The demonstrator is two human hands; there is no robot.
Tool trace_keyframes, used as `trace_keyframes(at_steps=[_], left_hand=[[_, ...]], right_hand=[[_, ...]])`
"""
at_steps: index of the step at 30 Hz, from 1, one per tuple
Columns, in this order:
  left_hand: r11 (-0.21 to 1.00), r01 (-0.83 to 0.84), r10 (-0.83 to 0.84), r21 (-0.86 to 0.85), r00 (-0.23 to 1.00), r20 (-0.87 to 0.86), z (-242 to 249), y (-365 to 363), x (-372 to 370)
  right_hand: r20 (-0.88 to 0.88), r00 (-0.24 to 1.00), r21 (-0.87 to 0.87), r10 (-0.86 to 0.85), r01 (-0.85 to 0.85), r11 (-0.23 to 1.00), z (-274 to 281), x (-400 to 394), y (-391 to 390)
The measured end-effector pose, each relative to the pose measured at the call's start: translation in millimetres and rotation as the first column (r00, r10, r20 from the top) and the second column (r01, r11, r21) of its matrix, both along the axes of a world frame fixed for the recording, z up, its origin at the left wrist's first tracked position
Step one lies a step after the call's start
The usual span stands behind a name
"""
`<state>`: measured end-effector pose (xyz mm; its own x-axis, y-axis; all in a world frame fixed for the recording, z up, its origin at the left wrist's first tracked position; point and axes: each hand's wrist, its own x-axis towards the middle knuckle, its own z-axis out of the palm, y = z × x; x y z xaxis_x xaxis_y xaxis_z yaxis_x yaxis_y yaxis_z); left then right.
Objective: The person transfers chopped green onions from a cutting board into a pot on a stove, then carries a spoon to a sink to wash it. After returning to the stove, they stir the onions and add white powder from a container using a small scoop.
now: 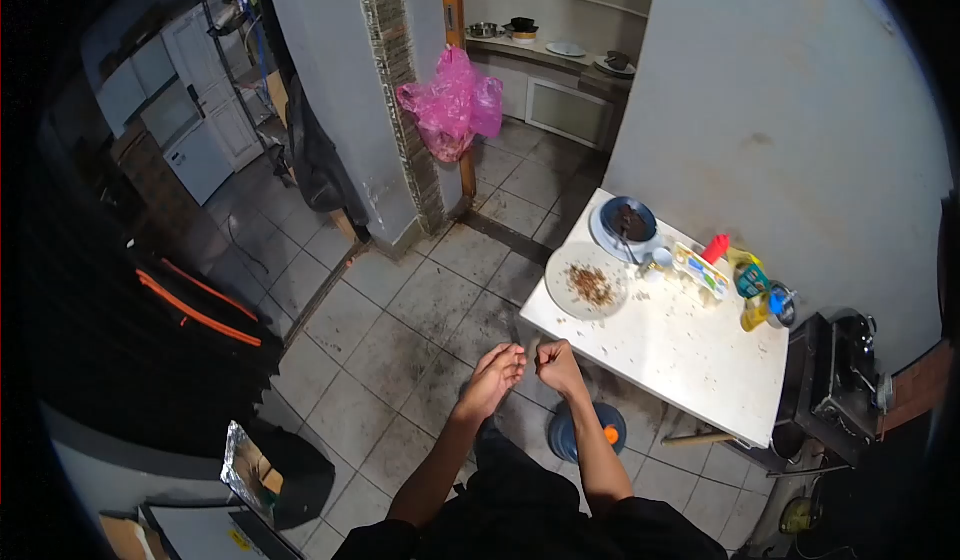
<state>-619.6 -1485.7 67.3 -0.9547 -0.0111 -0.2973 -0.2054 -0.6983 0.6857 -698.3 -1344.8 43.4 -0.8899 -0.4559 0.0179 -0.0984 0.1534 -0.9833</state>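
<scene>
White table [665,360] standing right of two hovering hands

Smudged grey tiles [380,305] are covering the floor, running left past a threshold and far through a doorway beside a hanging pink bag [452,105]. Toward the table's far left corner, a wide plate [560,288] is holding brown shreds [590,285]; a blue bowl [630,222] is sitting just beyond it, and a yellow bottle [757,312] is standing near the right end.

The left hand [494,378] is hovering half open, fingers loosely bent. The right hand [559,368] is curling into a fist just beside it, short of the plate. The widest stretch of floor is opening left of the table, while a blue container [565,435] is narrowing the near side and a black stove [838,390] is bounding the right end.

The fist is hiding its own inside, so I cannot tell whether it is gripping anything. The right forearm [598,450] is partly covering the container, and deep shadow is blurring the left side.
</scene>
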Motion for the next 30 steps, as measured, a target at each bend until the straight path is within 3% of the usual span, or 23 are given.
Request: trace_keyframes(at_steps=[4, 8, 13, 16, 18, 23, 25, 27, 30], left_hand=[[0.999, 0.048, -0.047, -0.013, 0.998, 0.046, -8, -72, -76], [0.997, 0.024, -0.015, -0.079, 0.994, 0.110, -12, -150, -156], [0.993, 0.058, -0.036, -0.104, 0.979, 0.201, -2, -212, -262], [0.994, 0.112, -0.112, 0.010, 0.984, 0.138, -24, -231, -331], [0.983, 0.167, -0.175, 0.074, 0.978, 0.110, -27, -240, -386], [0.880, 0.423, -0.432, 0.217, 0.902, -0.007, -27, -259, -523], [0.828, 0.519, -0.522, 0.212, 0.852, -0.045, -35, -261, -597], [0.820, 0.564, -0.567, 0.099, 0.824, 0.000, -34, -257, -657], [0.789, 0.613, -0.611, -0.039, 0.790, 0.060, -11, -242, -738]], right_hand=[[0.024, 0.995, -0.077, -0.099, 0.101, 0.992, -24, -92, -75], [-0.063, 0.979, -0.078, -0.194, 0.189, 0.979, -7, -182, -145], [-0.041, 0.972, -0.060, -0.234, 0.231, 0.971, 3, -266, -197], [-0.068, 0.920, -0.040, -0.386, 0.384, 0.922, -5, -314, -211], [0.014, 0.948, -0.011, -0.318, 0.319, 0.948, -4, -352, -216], [-0.014, 0.928, -0.007, -0.371, 0.371, 0.928, -41, -475, -236], [0.068, 0.899, -0.056, -0.433, 0.437, 0.898, -35, -529, -235], [0.115, 0.888, 0.008, -0.446, 0.448, 0.894, -18, -568, -222], [0.166, 0.820, -0.042, -0.548, 0.561, 0.827, -7, -617, -202]])
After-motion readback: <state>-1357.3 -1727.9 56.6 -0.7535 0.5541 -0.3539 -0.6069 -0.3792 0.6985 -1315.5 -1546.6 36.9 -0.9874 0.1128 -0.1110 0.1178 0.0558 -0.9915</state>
